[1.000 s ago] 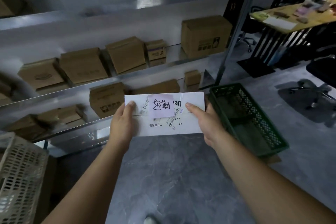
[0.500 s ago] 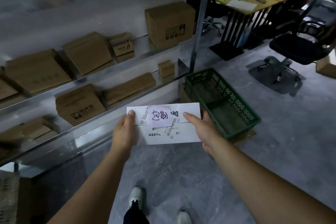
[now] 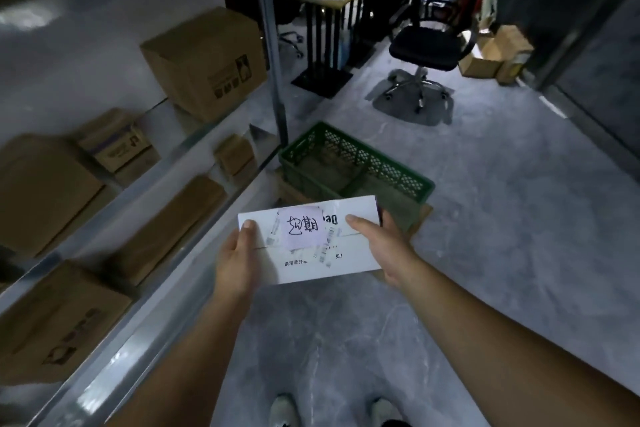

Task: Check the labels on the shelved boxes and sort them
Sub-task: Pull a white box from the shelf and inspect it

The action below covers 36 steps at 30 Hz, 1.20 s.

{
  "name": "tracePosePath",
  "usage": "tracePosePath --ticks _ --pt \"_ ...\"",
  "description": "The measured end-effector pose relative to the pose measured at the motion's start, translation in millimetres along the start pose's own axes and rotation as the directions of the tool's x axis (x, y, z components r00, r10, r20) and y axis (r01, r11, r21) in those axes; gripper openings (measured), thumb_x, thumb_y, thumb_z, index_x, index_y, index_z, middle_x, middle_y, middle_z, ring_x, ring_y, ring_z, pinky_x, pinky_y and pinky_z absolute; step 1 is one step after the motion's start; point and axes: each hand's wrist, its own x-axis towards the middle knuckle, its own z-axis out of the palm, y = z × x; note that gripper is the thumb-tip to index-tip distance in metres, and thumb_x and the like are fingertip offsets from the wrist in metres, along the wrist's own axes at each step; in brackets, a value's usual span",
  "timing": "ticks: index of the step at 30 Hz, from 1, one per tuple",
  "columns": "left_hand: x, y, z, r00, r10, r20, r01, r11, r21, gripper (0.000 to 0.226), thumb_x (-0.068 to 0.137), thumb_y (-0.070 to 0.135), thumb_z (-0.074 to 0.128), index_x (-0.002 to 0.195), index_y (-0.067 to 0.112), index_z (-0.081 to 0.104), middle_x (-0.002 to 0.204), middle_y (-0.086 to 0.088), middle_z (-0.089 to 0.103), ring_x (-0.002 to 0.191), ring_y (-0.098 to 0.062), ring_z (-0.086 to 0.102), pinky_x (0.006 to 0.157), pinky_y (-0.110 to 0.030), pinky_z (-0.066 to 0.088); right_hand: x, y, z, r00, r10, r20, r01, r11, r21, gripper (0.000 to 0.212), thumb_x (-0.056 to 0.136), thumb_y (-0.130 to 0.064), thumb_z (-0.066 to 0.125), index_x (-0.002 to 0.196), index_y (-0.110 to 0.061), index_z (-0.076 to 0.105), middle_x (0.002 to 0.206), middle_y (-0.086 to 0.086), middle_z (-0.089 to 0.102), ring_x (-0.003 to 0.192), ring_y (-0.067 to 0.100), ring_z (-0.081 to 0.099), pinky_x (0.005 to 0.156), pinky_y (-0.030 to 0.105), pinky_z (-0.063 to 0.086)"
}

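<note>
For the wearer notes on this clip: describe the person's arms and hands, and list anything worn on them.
Both arms are bare: no sleeve shows on the left forearm or the right forearm up to the frame's edge. The left hand and right hand wear no gloves. No watch, ring, bracelet or strap is visible on either wrist or on the fingers that show. The thumbnails look short and plain.

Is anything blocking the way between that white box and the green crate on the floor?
Nothing visible does. The left hand and right hand hold the white box at the near side of the green crate, whose open top is unobstructed.
</note>
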Motion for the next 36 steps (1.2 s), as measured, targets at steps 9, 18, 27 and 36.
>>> tracePosePath --ticks 9,18,27,36 --pt "55.9 -14.2 6.2 0.989 -0.063 0.131 0.056 0.997 0.061 0.041 0.11 0.061 0.047 0.116 0.027 0.069 0.109 0.003 0.075 0.098 -0.02 0.072 0.083 -0.039 0.055 24.1 14.6 15.1 0.992 0.047 -0.115 -0.047 0.999 -0.001 0.056 0.075 -0.051 0.088 0.124 -0.032 0.068 0.11 -0.004 0.083 0.098 0.025 0.082 0.092 0.059 0.065" --pt "97.0 3.0 47.0 0.987 -0.103 0.123 0.086 0.986 0.142 0.049 0.105 0.07 0.049 0.113 0.028 0.073 0.107 0.002 0.078 0.097 -0.022 0.074 0.091 -0.048 0.057 76.5 15.9 1.3 0.989 0.086 -0.123 -0.081 0.996 0.04 0.064 0.077 -0.054 0.086 0.133 -0.034 0.065 0.115 -0.006 0.082 0.101 0.024 0.081 0.093 0.055 0.065" --pt "143.1 1.7 102.6 0.982 -0.164 0.094 0.147 0.975 0.166 0.077 0.076 0.093 0.047 0.111 0.03 0.076 0.11 -0.001 0.078 0.103 -0.03 0.074 0.101 -0.061 0.058 143.7 7.6 -27.6 0.989 0.128 -0.077 -0.123 0.991 0.059 0.061 0.083 -0.05 0.087 0.137 -0.035 0.063 0.116 -0.005 0.082 0.101 0.023 0.081 0.091 0.054 0.066" --pt "172.3 14.0 136.0 0.983 -0.16 0.094 0.145 0.978 0.152 0.081 0.078 0.089 0.05 0.12 0.026 0.076 0.112 0.0 0.078 0.104 -0.03 0.074 0.102 -0.059 0.057 186.2 -8.0 -42.0 0.982 0.15 -0.112 -0.146 0.988 0.044 0.055 0.084 -0.048 0.088 0.132 -0.036 0.066 0.115 -0.003 0.082 0.1 0.025 0.081 0.085 0.051 0.067"
